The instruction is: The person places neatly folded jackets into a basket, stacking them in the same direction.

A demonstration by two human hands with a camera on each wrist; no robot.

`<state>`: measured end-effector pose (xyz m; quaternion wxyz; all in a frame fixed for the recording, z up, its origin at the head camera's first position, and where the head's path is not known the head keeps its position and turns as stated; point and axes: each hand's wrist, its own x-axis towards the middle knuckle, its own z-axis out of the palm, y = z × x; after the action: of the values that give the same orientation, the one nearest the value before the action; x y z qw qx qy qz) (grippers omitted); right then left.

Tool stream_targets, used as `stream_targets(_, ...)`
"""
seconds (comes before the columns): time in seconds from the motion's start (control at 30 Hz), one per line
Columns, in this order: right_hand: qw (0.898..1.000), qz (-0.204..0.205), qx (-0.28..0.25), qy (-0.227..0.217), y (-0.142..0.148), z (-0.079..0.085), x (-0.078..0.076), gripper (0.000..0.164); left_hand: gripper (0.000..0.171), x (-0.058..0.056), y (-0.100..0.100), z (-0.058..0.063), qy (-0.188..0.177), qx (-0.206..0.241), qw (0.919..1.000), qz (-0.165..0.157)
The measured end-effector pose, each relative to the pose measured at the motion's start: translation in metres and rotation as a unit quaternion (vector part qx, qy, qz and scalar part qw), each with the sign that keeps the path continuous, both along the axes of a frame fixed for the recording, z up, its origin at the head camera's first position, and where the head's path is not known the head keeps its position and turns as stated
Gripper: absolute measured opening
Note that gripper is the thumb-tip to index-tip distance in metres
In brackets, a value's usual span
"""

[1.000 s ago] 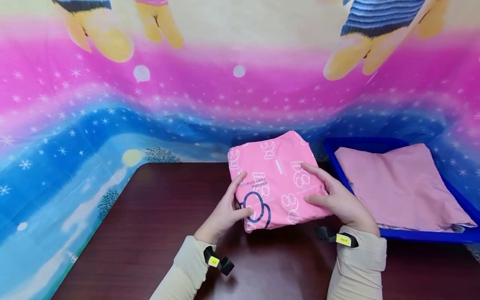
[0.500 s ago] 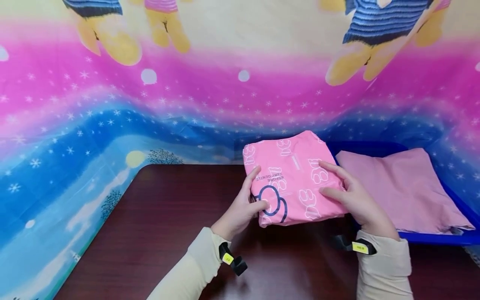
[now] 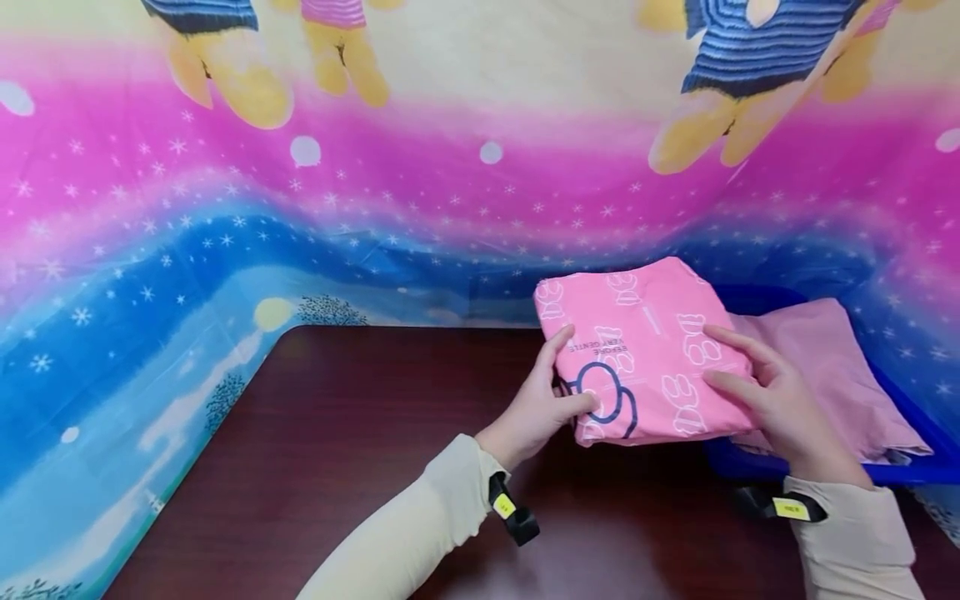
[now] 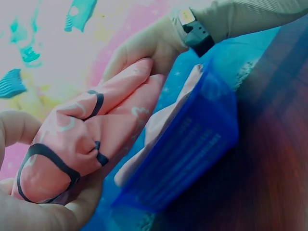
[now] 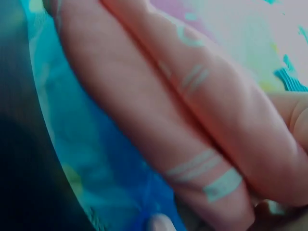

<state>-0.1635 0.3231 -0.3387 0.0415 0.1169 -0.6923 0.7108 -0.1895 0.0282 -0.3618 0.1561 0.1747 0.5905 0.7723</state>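
Note:
A folded pink cloth [image 3: 652, 350] with white bear outlines, dark lettering and a navy loop design is held up over the table between both hands. At its left edge my left hand [image 3: 536, 408] grips it, thumb on top and fingers around the side. My right hand [image 3: 787, 408] holds the right edge, with thumb and forefinger on the upper face and the other fingers out of sight below. In the left wrist view the folded layers of the pink cloth [image 4: 72, 139] bunch between the two hands. The right wrist view shows its thick folded edge [image 5: 144, 96] up close.
A blue plastic basket [image 3: 892, 475] stands at the right of the dark wooden table [image 3: 337, 417], partly behind the right hand. Inside it lies another folded pink cloth [image 3: 832, 367], plainer and paler. A printed curtain [image 3: 420, 183] hangs along the back and left of the table.
Both hands have carried the folded pink cloth to the right, and it now overlaps the basket's left part in the head view. The grip looks the same throughout.

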Motion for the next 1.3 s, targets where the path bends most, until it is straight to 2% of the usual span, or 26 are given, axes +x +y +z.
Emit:
stream_targets(0.2, 0.999, 0.004, -0.048, -0.016, 0.043, -0.003, 0.006, 0.058, 0.077, 0.006, 0.038, 0.001, 0.005, 0.026, 0.9996, 0.008)
stream_targets(0.3, 0.998, -0.023, -0.054, -0.02, 0.061, -0.004, 0.011, 0.058, 0.071, 0.01, 0.056, 0.001, -0.004, 0.047, 0.9989, 0.001)
stream_targets(0.47, 0.995, -0.078, -0.06, -0.001, 0.084, -0.009, 0.018, 0.058, 0.06, 0.014, 0.083, 0.001, -0.012, 0.065, 0.9978, -0.004)
stream_targets(0.6, 0.991, -0.103, -0.084, 0.017, 0.1, -0.011, 0.017, 0.057, 0.053, 0.014, 0.101, 0.001, 0.007, 0.054, 0.9985, -0.005)
stream_targets(0.8, 0.985, -0.083, -0.134, 0.077, 0.123, -0.016, 0.01, 0.056, 0.051, 0.008, 0.125, 0.0, 0.042, -0.008, 0.9991, 0.009)
stream_targets(0.93, 0.982, -0.088, -0.141, 0.088, 0.134, -0.019, 0.007, 0.055, 0.059, 0.002, 0.134, -0.002, 0.073, -0.057, 0.9957, 0.001)
stream_targets(1.1, 0.982, -0.121, -0.12, 0.079, 0.144, -0.023, 0.002, 0.052, 0.071, -0.002, 0.142, -0.003, 0.118, -0.139, 0.9832, 0.002)
stream_targets(1.3, 0.978, -0.183, -0.09, 0.049, 0.145, -0.032, 0.002, 0.048, 0.076, -0.003, 0.152, -0.005, 0.171, -0.226, 0.9586, 0.026)
